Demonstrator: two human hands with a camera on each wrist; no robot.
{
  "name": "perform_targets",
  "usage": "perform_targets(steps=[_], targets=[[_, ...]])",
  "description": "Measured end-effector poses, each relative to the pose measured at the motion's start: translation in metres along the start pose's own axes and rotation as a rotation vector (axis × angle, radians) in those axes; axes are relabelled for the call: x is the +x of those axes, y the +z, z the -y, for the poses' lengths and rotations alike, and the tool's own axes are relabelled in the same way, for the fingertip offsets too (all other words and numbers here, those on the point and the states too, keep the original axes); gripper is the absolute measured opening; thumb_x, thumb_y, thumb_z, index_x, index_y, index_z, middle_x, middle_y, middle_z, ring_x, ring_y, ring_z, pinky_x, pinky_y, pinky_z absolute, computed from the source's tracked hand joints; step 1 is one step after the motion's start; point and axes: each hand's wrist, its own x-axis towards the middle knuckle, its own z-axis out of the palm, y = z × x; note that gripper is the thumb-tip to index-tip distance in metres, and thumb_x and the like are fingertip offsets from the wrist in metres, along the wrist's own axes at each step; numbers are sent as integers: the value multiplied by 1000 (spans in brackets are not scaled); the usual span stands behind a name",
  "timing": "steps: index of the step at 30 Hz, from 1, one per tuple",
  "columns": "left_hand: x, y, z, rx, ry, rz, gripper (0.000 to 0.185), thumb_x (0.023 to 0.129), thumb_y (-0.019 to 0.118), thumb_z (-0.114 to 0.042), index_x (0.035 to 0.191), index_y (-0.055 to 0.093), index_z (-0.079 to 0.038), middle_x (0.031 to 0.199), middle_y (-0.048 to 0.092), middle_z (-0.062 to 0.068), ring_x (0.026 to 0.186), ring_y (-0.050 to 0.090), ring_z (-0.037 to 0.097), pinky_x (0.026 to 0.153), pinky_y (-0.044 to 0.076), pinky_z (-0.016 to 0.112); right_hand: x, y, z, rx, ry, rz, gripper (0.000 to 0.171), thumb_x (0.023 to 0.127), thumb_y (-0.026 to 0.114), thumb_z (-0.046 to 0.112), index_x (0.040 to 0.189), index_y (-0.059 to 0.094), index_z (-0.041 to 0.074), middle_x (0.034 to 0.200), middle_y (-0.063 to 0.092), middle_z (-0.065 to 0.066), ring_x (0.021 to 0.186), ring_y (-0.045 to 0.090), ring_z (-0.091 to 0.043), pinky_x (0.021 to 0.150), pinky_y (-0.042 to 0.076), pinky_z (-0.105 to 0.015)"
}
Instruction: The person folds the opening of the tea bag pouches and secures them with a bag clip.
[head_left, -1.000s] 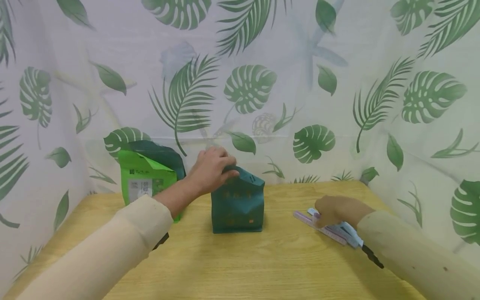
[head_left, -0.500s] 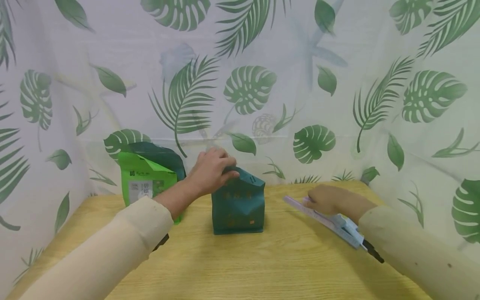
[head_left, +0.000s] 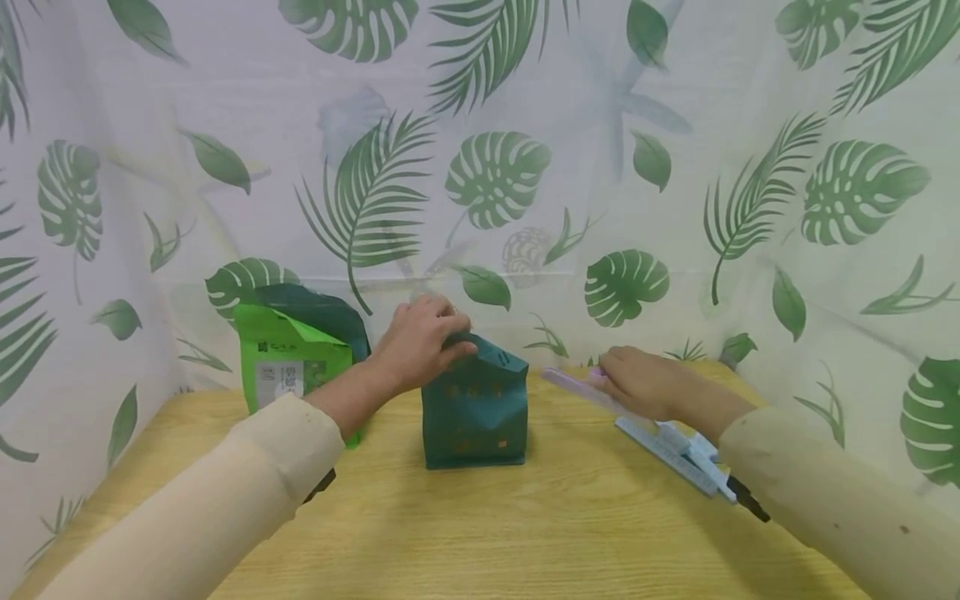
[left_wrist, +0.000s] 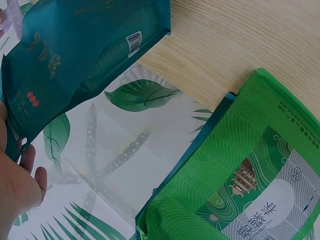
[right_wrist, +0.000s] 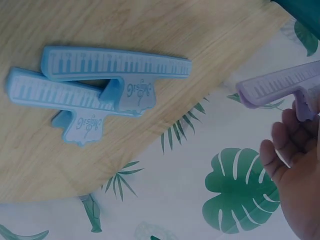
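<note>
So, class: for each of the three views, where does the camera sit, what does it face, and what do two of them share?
Head: worn on the head, facing down at the table; both sleeves and hands show.
Left wrist: by the left hand, facing the teal bag and green bag.
Right wrist: by the right hand, facing the purple clip and blue clips.
Head and left wrist views share both bags.

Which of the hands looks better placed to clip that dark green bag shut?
Probably the right hand: it already holds the purple clip lifted off the table, pointing toward the teal bag. The left hand is busy pinching the bag's folded top, steadying it.
</note>
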Motion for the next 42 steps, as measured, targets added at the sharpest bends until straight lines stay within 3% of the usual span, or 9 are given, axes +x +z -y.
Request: perform_targets(steps=[7, 10, 26, 34, 42], targets=[[-1, 1, 1, -5, 22, -21, 22, 92, 70, -37, 102, 69, -17, 99, 61, 4, 89, 54, 24, 73, 41, 43, 5, -8, 3, -9, -107, -194, 13, 104, 52, 20, 96, 57, 11, 86, 50, 4, 81, 47, -13, 73, 45, -36], [-2, 1, 1, -7, 27, -21, 22, 92, 70, -37, 102, 69, -17, 100, 61, 5, 90, 54, 24, 73, 41, 43, 8, -11, 3, -14, -122, -236, 9, 103, 54, 18, 98, 58, 11, 88, 52, 4, 83, 49, -14, 77, 46, -38], [-1, 1, 5, -77, 61, -40, 18, 91, 72, -34, 96, 70, -16, 99, 60, 4, 93, 55, 24, 79, 43, 48, 14, -16, 10, 18, -65, -222, 11, 102, 58, 20, 99, 62, 10, 91, 59, 0, 91, 58, -20, 83, 49, -43], [-2, 2, 7, -74, 76, -52, 19, 90, 73, -33, 98, 70, -16, 100, 61, 5, 94, 56, 25, 80, 44, 49, 22, -16, 17, 68, -43, -195, 12, 101, 58, 20, 96, 62, 10, 84, 56, 2, 81, 50, -15, 76, 45, -38], [-2, 2, 7, -69, 75, -41, 21, 91, 72, -34, 101, 70, -15, 101, 61, 5, 95, 56, 25, 82, 45, 49, 25, -13, 19, 75, -70, -232, 11, 100, 60, 20, 95, 62, 10, 82, 55, 4, 79, 47, -13, 71, 43, -34]])
